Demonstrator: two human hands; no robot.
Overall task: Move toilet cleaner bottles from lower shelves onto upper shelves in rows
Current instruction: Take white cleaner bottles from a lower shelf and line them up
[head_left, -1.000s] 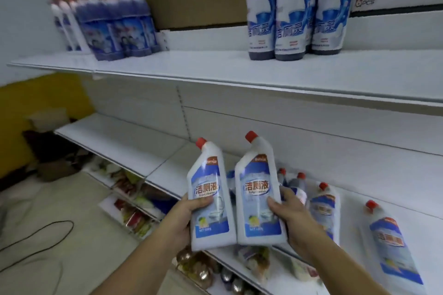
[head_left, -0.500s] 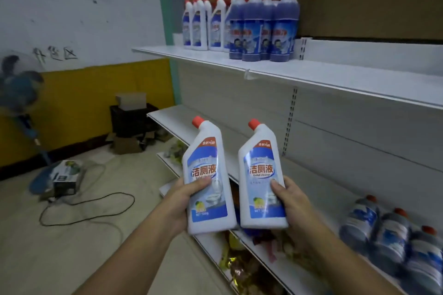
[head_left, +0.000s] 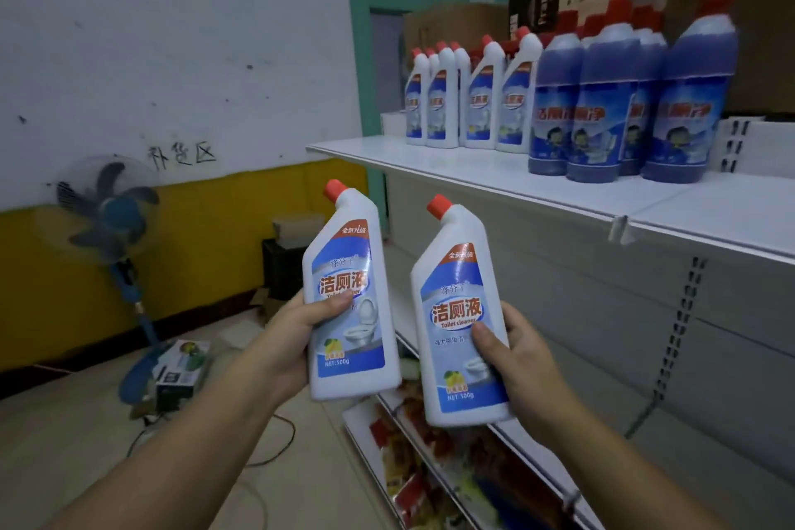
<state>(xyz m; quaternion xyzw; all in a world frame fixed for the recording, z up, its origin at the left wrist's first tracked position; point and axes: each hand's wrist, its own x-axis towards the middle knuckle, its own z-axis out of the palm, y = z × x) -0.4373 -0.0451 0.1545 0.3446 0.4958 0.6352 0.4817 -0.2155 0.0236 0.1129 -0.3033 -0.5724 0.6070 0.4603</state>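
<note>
Now left hand (head_left: 297, 327) grips left bottle (head_left: 348, 297); right hand (head_left: 516, 357) grips right bottle (head_left: 460, 314).

The white upper shelf (head_left: 473, 168) carries 2 upright clusters: white cleaner bottles (head_left: 482, 108) left, blue bottles (head_left: 602, 108) just beside them.

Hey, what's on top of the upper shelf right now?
On the upper shelf stand white red-capped bottles, with dark blue bottles to their right. How many stand behind the front ones is hidden.
</note>
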